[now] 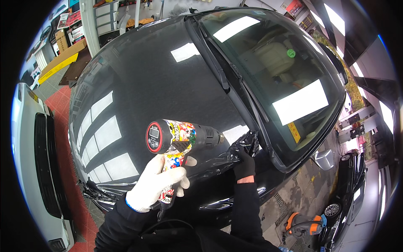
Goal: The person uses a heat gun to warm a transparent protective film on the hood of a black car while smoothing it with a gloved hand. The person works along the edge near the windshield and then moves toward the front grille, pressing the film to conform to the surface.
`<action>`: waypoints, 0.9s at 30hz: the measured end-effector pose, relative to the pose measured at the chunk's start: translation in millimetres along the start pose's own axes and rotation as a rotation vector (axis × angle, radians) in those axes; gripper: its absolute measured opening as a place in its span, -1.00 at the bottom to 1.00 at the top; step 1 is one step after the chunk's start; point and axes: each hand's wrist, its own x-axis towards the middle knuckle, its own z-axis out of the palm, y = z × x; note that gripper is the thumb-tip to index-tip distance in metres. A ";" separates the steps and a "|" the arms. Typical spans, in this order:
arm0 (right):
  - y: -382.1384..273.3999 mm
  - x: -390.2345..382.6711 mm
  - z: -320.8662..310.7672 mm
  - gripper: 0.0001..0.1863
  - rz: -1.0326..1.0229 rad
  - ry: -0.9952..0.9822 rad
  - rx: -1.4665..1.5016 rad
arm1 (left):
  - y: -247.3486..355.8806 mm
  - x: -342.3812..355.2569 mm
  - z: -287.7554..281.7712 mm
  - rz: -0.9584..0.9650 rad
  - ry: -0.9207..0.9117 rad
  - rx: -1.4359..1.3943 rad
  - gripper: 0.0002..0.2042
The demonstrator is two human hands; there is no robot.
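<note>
My left hand (153,185), in a white knit glove, grips the handle of a heat gun (201,135) covered in colourful stickers, with a small display on its back. Its nozzle points rightward toward my right hand (243,166), in a black glove, whose fingers are closed on crumpled glossy black film (250,143) at the hood's rear corner by the windshield. The film runs along the near edge of the dark car's hood (142,80), bunched also at the lower left. The wiper arms (220,75) lie just beyond the gun, along the windshield's base.
The windshield (256,59) fills the upper right, with a side mirror (323,159) below it. A white vehicle (23,159) stands at the left beside red floor tiles (58,105). An orange-and-grey machine (304,224) sits on the lower-right floor, near another dark car (344,189). Shelving stands upper left.
</note>
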 end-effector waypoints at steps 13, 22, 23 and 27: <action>-1.1 -3.7 19.4 -0.76 -0.042 -0.107 0.073 | 4.7 1.9 2.2 0.018 0.070 -0.030 -0.47; -5.2 -6.5 24.9 -0.72 -0.062 -0.120 0.047 | -0.4 2.1 -4.4 0.028 0.095 0.007 -0.29; -7.0 -10.1 23.1 -0.71 -0.075 -0.119 0.046 | -1.5 1.1 -3.7 0.022 0.081 -0.013 -0.35; -5.8 -30.2 20.4 -0.64 -0.321 -0.095 -0.465 | -2.4 -3.7 -2.5 0.011 0.074 0.002 -0.29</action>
